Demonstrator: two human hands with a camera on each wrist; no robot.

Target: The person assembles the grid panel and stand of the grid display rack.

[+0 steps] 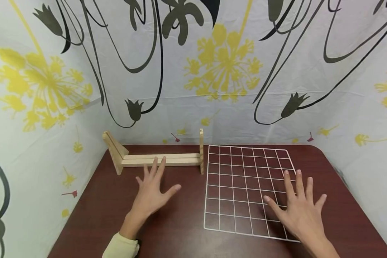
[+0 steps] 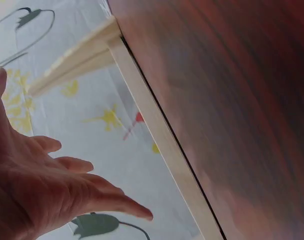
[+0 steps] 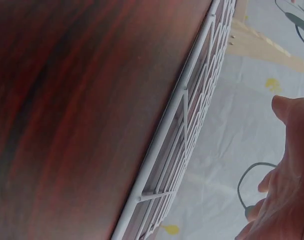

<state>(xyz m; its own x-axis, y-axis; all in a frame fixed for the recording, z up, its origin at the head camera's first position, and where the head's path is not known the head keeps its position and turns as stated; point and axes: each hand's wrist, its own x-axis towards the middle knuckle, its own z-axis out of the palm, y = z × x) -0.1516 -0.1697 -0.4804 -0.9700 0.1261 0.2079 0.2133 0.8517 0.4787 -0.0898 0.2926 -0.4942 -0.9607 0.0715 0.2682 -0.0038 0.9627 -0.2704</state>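
Holding nothing, the grip of each hand is released, fingers straight and spread, thumbs set apart from them. The step in hand looks like a pause at the ready, with both pieces standing free; taking up either one would call for bringing the hand down and closing fingers and thumb around an edge. The left hand point(image 1: 153, 195) hovers with its back upward, fingers pointing toward the wooden stand point(image 1: 180, 160), thumb angled inward; the left wrist view shows it apart from the wood. The right hand point(image 1: 300, 213) hangs over the near right part of the white wire grid point(image 1: 247, 187), thumb also inward, its wrist view showing it clear of the wires. The grid lies flat on the dark red tabletop point(image 1: 180, 229); the stand, a long bar between two end pieces, sits to its left along the far side. Beyond hangs a flower-printed cloth point(image 1: 180, 107).
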